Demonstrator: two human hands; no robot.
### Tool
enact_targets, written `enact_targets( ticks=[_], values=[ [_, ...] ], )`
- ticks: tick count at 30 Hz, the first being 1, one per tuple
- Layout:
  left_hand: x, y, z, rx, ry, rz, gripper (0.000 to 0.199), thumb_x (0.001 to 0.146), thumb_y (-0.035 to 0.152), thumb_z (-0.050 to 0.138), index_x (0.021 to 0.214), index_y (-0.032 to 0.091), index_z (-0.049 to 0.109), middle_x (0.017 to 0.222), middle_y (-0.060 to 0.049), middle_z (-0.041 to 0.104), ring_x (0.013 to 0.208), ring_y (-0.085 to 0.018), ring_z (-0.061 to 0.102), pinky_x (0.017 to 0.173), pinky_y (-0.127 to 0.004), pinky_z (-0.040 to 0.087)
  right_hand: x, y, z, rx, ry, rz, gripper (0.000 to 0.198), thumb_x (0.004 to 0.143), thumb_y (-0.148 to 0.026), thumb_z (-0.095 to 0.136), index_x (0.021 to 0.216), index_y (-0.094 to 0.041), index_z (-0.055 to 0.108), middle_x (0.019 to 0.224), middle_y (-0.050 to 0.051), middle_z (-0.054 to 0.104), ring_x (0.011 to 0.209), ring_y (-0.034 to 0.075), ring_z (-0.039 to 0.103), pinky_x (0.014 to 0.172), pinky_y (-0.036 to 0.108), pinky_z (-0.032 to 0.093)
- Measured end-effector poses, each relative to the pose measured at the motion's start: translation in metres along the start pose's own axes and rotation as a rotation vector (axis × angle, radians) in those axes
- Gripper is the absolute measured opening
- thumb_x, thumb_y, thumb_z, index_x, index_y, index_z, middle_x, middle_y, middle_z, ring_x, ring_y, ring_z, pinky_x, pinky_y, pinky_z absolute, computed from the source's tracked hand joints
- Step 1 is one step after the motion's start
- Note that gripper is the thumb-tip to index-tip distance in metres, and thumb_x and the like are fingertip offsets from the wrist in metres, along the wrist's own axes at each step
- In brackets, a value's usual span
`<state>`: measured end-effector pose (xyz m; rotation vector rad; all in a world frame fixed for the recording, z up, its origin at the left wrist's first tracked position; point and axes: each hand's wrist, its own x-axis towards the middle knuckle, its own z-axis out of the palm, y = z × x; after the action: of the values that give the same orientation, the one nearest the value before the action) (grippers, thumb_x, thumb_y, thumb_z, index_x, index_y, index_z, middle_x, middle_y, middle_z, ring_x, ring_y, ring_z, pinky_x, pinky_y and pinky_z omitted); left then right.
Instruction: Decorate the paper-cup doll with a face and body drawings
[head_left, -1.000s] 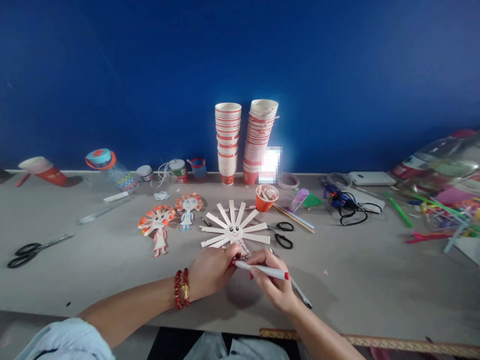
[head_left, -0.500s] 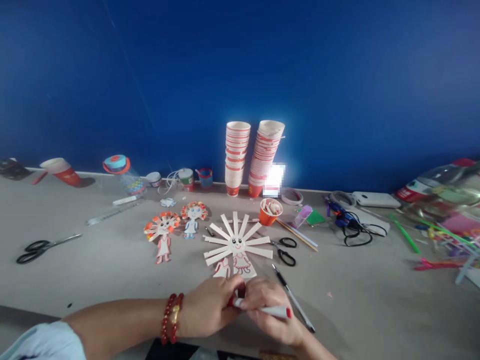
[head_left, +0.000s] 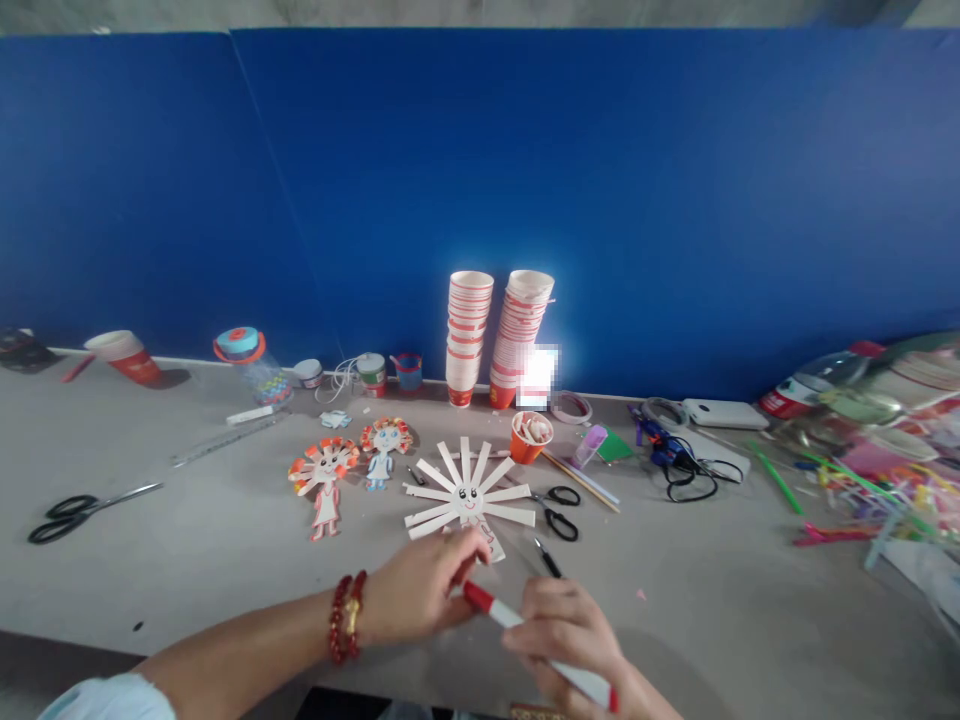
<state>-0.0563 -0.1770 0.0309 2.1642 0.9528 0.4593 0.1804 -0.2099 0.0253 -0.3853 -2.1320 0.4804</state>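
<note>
My right hand (head_left: pixel 566 635) is closed around a white marker (head_left: pixel 589 682), whose red cap (head_left: pixel 478 597) points to the upper left. Beside the cap is my left hand (head_left: pixel 427 590), thumb and fingers apart with nothing seen between them; I cannot tell whether the thumb touches the cap. Just beyond the hands lies a white paper doll (head_left: pixel 469 500) with a drawn face and a fan of paper strips. Its dress is partly hidden by my left hand. Two finished-looking paper dolls with orange-red curled strips, one in a red-edged dress (head_left: pixel 326 510) and one in blue (head_left: pixel 381 468), lie to the left.
Black-handled scissors (head_left: pixel 562 510) and a pen (head_left: pixel 547 557) lie right of the doll; other scissors (head_left: pixel 82 510) are far left. Tall paper cup stacks (head_left: pixel 465 340) stand by the blue wall. A scrap-filled cup (head_left: pixel 531 440), a cable bundle (head_left: pixel 682 460) and colourful straws (head_left: pixel 900 490) are further right.
The red cap, earlier in my left hand by the marker's tip, is now on the marker. My hands have moved apart, the right one drawing the marker slightly right and down. The view has tilted.
</note>
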Motion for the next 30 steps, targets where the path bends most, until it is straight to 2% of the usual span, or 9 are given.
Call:
enact_targets(
  ticks=[3, 6, 9, 11, 15, 19, 22, 26, 30],
  values=[
    [0.004, -0.038, -0.025, 0.266, 0.263, -0.088, 0.023, 0.089, 0.044, 0.059, 0.097, 0.023, 0.056, 0.094, 0.0, 0.061, 0.08, -0.016, 0.059, 0.073, -0.025, 0.043, -0.035, 0.009, -0.039, -0.42, 0.124, 0.187, 0.037, 0.084, -0.005, 0.051, 0.115, -0.022, 0.061, 0.081, 0.005, 0.068, 0.071, 0.019, 0.063, 0.067, 0.029, 0.05],
    [0.004, -0.071, -0.033, 0.333, 0.36, -0.169, 0.03, 0.097, 0.046, 0.045, 0.085, 0.02, 0.055, 0.089, -0.003, 0.059, 0.079, -0.018, 0.059, 0.073, -0.029, 0.043, -0.077, 0.029, -0.07, -0.863, 0.025, 0.373, 0.046, 0.081, -0.006, 0.05, 0.12, -0.025, 0.064, 0.089, 0.006, 0.071, 0.081, 0.023, 0.066, 0.069, 0.031, 0.054],
    [0.004, -0.085, -0.025, 0.379, 0.377, -0.189, 0.032, 0.094, 0.049, 0.051, 0.084, 0.02, 0.058, 0.09, -0.004, 0.059, 0.084, -0.021, 0.059, 0.077, -0.032, 0.043, -0.104, 0.044, -0.084, -0.995, -0.112, 0.566, 0.061, 0.073, -0.001, 0.042, 0.125, -0.025, 0.063, 0.098, 0.006, 0.072, 0.086, 0.023, 0.067, 0.071, 0.031, 0.056],
    [0.004, -0.086, -0.015, 0.397, 0.374, -0.197, 0.032, 0.09, 0.051, 0.057, 0.082, 0.02, 0.059, 0.088, -0.004, 0.058, 0.083, -0.021, 0.059, 0.077, -0.033, 0.043, -0.107, 0.045, -0.082, -1.004, -0.1, 0.66, 0.059, 0.076, -0.004, 0.041, 0.128, -0.024, 0.061, 0.101, 0.007, 0.072, 0.086, 0.025, 0.067, 0.073, 0.036, 0.057],
    [0.007, -0.084, -0.002, 0.401, 0.362, -0.201, 0.028, 0.086, 0.046, 0.063, 0.08, 0.019, 0.06, 0.087, -0.004, 0.058, 0.086, -0.023, 0.057, 0.079, -0.034, 0.042, -0.084, 0.036, -0.05, -0.713, 0.113, 0.803, 0.037, 0.089, -0.024, 0.042, 0.117, -0.02, 0.066, 0.1, 0.011, 0.073, 0.091, 0.028, 0.068, 0.082, 0.043, 0.057],
    [0.008, -0.085, 0.002, 0.385, 0.374, -0.202, 0.023, 0.086, 0.04, 0.064, 0.079, 0.019, 0.058, 0.087, -0.003, 0.059, 0.089, -0.024, 0.056, 0.081, -0.035, 0.041, -0.041, 0.041, 0.006, 0.122, 0.157, 1.159, 0.042, 0.091, -0.052, 0.048, 0.105, -0.017, 0.067, 0.088, 0.009, 0.072, 0.067, 0.022, 0.069, 0.046, 0.028, 0.055],
    [0.006, -0.087, 0.004, 0.351, 0.388, -0.189, 0.021, 0.087, 0.037, 0.063, 0.079, 0.019, 0.057, 0.085, -0.003, 0.059, 0.087, -0.023, 0.056, 0.081, -0.035, 0.041, -0.014, 0.053, 0.035, 0.487, 0.247, 1.304, 0.044, 0.077, -0.059, 0.064, 0.091, -0.017, 0.068, 0.077, 0.005, 0.068, 0.063, 0.02, 0.067, 0.039, 0.024, 0.052],
    [0.004, -0.088, 0.007, 0.252, 0.434, -0.169, 0.018, 0.088, 0.036, 0.061, 0.081, 0.02, 0.056, 0.085, -0.002, 0.061, 0.087, -0.023, 0.057, 0.082, -0.034, 0.042, 0.005, 0.059, 0.044, 0.664, 0.285, 1.415, 0.041, 0.078, -0.056, 0.063, 0.089, -0.017, 0.069, 0.067, 0.001, 0.065, 0.053, 0.013, 0.06, 0.041, 0.021, 0.053],
    [0.001, -0.082, 0.007, 0.089, 0.487, -0.16, 0.013, 0.091, 0.032, 0.054, 0.086, 0.02, 0.056, 0.089, -0.003, 0.062, 0.088, -0.022, 0.058, 0.084, -0.034, 0.043, 0.011, 0.057, 0.046, 0.723, 0.287, 1.371, 0.039, 0.079, -0.05, 0.066, 0.099, -0.016, 0.069, 0.073, 0.002, 0.069, 0.054, 0.011, 0.059, 0.044, 0.02, 0.051]
  ],
)
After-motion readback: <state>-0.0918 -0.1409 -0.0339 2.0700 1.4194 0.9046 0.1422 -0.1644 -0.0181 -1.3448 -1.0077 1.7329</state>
